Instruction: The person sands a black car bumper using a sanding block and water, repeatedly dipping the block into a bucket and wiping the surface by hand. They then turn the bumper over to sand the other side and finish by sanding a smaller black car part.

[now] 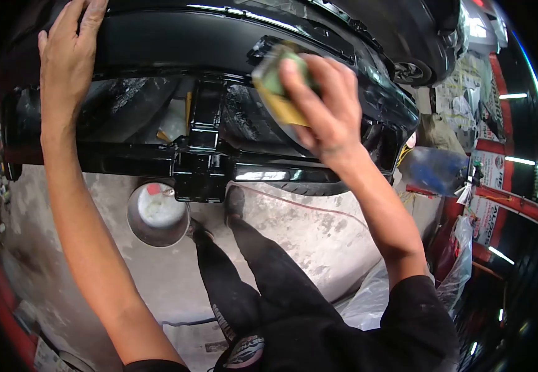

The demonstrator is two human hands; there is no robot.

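Note:
My left hand (73, 46) rests flat on the glossy black car panel (176, 37), its fingers stretched toward the top edge of the view. My right hand (331, 96) is closed around a green-and-yellow sponge-like pad (279, 84), smeared by motion at the panel's right part. Whether the pad is touching the paint is hard to tell. Below the panel runs a black metal bar with a bracket (202, 164) at its middle.
On the concrete floor by my feet stands a bucket (157, 214) with pale contents and a red piece in it. A thin hose (300, 206) crosses the floor. Another dark car (399, 31) is at upper right; plastic sheeting (368, 301) lies at lower right.

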